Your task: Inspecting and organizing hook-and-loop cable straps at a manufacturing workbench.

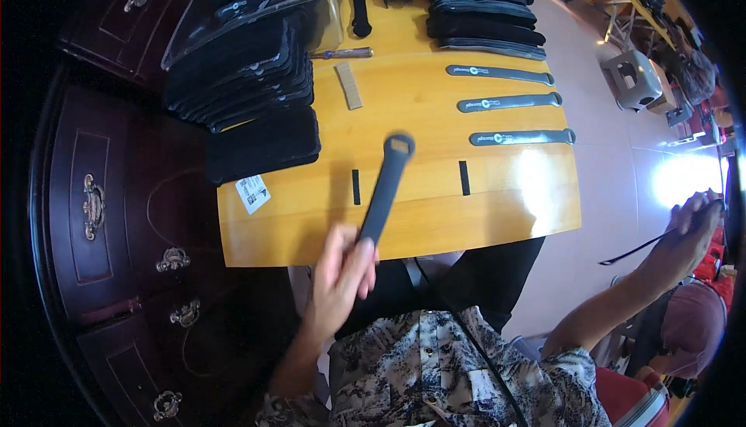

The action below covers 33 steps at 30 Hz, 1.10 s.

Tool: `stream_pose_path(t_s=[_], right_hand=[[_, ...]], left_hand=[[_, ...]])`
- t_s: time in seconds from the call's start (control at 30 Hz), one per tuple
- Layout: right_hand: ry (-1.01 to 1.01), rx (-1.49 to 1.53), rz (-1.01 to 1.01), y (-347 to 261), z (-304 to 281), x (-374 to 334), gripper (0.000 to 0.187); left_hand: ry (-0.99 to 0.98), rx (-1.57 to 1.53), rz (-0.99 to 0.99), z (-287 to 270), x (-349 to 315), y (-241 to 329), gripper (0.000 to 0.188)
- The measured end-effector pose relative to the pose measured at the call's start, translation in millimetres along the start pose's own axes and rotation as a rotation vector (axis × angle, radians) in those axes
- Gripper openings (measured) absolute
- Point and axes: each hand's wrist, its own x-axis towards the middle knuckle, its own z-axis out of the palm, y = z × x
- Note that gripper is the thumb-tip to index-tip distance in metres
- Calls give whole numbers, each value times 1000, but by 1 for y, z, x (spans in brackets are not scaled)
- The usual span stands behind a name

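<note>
My left hand point(342, 271) pinches the plain end of a dark grey strap point(383, 190) over the table's front edge. The strap's rounded, slotted end points up and away from me. Far out to the right, beyond the table, my right hand point(695, 225) is closed on a thin dark strap point(637, 248), seen nearly edge-on. Two short black strips, a left one point(356, 187) and a right one point(464, 178), lie apart on the table. Beyond the right one, three grey straps, the nearest point(522, 138) among them, lie roughly parallel with printed faces up.
On the yellow table point(420, 229) are stacked black pads point(233, 77), a clear bin point(330, 19), a screwdriver point(346, 53), a tan strip point(348, 85) and piled straps point(486, 27). Dark drawers point(93, 209) stand left. A grey stool point(633, 77) and a person point(691, 326) are right.
</note>
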Motion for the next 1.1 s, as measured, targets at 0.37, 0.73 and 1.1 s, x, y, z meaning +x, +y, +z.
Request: stream_pose_path(t_s=[0.37,0.73,1.1], right_hand=[[-107,-99,402,15,22,-109,21],[-651,-137,269,16,67,-135,35],[-479,423,724,8,122,-149,17]], left_hand=[[250,568,497,8,179,27,20],[336,1245,604,12,194,16,19],[-316,35,2,51,51,4,31]])
